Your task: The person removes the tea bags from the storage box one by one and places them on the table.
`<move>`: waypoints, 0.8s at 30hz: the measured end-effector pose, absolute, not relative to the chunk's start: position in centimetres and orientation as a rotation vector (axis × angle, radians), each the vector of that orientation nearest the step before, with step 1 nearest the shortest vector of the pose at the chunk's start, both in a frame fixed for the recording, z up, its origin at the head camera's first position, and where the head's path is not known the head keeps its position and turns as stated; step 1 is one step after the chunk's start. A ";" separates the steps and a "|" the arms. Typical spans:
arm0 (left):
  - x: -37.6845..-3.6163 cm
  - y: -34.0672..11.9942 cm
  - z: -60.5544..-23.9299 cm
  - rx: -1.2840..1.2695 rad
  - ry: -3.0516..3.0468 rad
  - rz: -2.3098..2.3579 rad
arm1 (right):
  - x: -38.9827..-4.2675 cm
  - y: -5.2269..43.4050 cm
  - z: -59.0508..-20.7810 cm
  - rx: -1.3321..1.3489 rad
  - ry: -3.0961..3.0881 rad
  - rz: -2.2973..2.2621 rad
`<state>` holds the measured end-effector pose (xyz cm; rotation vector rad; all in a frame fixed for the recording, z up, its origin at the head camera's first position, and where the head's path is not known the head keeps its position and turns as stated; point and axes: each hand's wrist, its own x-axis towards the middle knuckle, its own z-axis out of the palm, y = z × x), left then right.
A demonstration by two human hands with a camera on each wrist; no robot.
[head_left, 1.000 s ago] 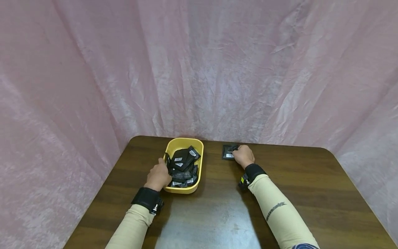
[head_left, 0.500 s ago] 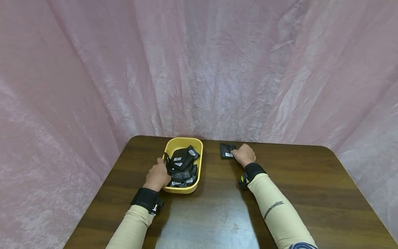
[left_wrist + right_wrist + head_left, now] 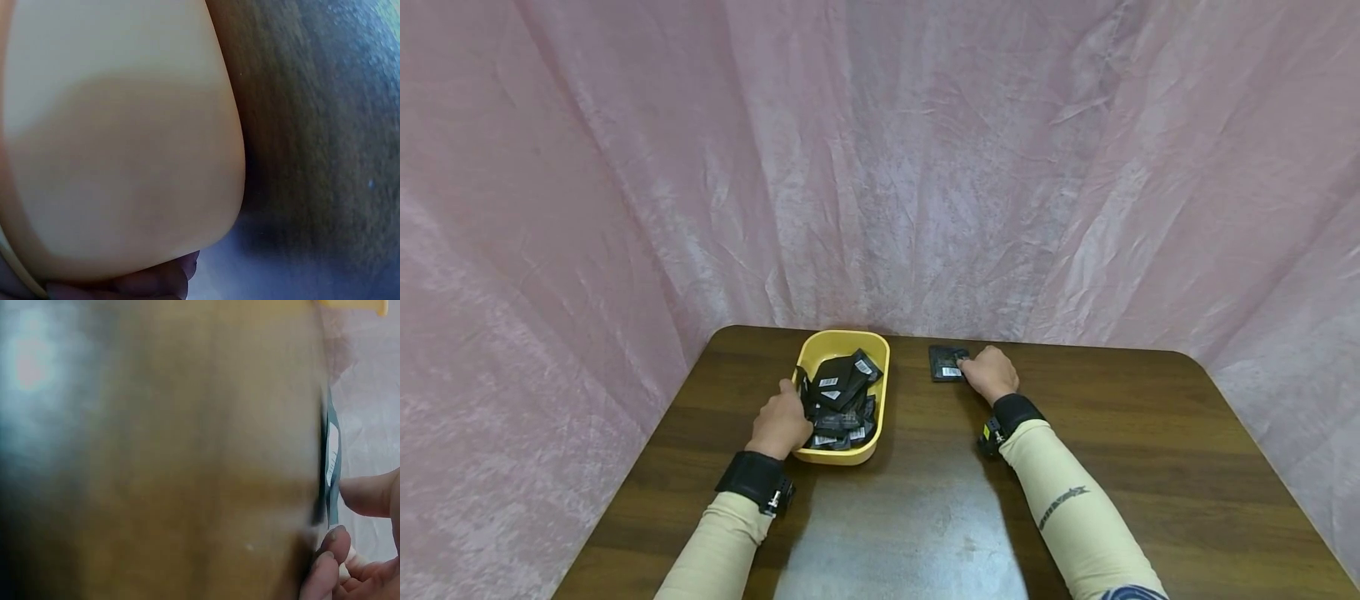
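Observation:
A yellow plastic tub [image 3: 883, 396] stands left of the table's middle, holding several flat black packets [image 3: 838, 379] with white barcode labels. My left hand [image 3: 780, 422] grips the tub's left side. From the left wrist, the tub's smooth wall [image 3: 125, 162] fills much of the view, with curled fingers [image 3: 153, 282] along its lower edge. Near the table's back edge lies one square black packet [image 3: 945, 364], its label facing up. My right hand [image 3: 991, 373] pinches its right side. Seen from the right wrist, the thumb [image 3: 369, 495] is against the packet's [image 3: 334, 450] upper face, and fingertips sit at its edge.
The brown wooden table [image 3: 1112, 433] has rounded back corners. Behind it and along both sides hangs a pink velvety curtain [image 3: 880, 167]. Light reflects off the tabletop between the two forearms.
The single packet has slid slightly left, and the right hand now covers a little less of it. The left hand keeps its place on the tub.

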<state>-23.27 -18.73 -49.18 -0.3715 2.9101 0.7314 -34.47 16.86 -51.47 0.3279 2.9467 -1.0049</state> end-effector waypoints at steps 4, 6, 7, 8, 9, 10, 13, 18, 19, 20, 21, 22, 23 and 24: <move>-23.3 -19.0 -49.6 -0.373 2.934 0.724 | -33.9 16.2 -51.5 0.280 2.942 -1.048; -23.1 -19.0 -49.6 -0.374 2.944 0.716 | -33.6 15.8 -51.5 0.245 2.945 -1.057; -23.0 -19.0 -49.5 -0.375 2.946 0.712 | -33.5 15.7 -51.5 0.227 2.947 -1.060; -22.9 -19.0 -49.4 -0.372 2.946 0.711 | -33.4 15.5 -51.5 0.209 2.953 -1.058; -22.9 -19.0 -49.4 -0.372 2.945 0.709 | -33.2 15.4 -51.5 0.187 2.963 -1.052; -22.7 -18.8 -48.8 -0.383 2.922 0.714 | -33.0 15.2 -51.4 0.165 2.972 -1.050; -22.9 -18.7 -48.8 -0.396 2.899 0.713 | -32.3 14.6 -50.7 0.088 3.009 -1.028; -23.2 -18.6 -48.9 -0.416 2.877 0.716 | -30.8 12.1 -48.6 -0.092 3.047 -1.019; -23.2 -18.6 -48.8 -0.415 2.883 0.717 | -30.5 11.4 -48.1 -0.141 3.056 -1.020; -23.1 -18.5 -48.8 -0.412 2.888 0.719 | -30.2 10.7 -47.7 -0.195 3.066 -1.016; -23.1 -18.5 -48.7 -0.409 2.893 0.721 | -29.9 10.0 -47.2 -0.253 3.087 -0.998; -23.1 -18.4 -48.7 -0.407 2.895 0.724 | -29.6 9.2 -46.8 -0.316 3.111 -0.975; -23.0 -18.4 -48.6 -0.407 2.895 0.727 | -29.4 8.5 -46.4 -0.380 3.133 -0.941; -23.0 -18.3 -48.6 -0.403 2.898 0.731 | -29.1 7.8 -46.0 -0.442 3.157 -0.899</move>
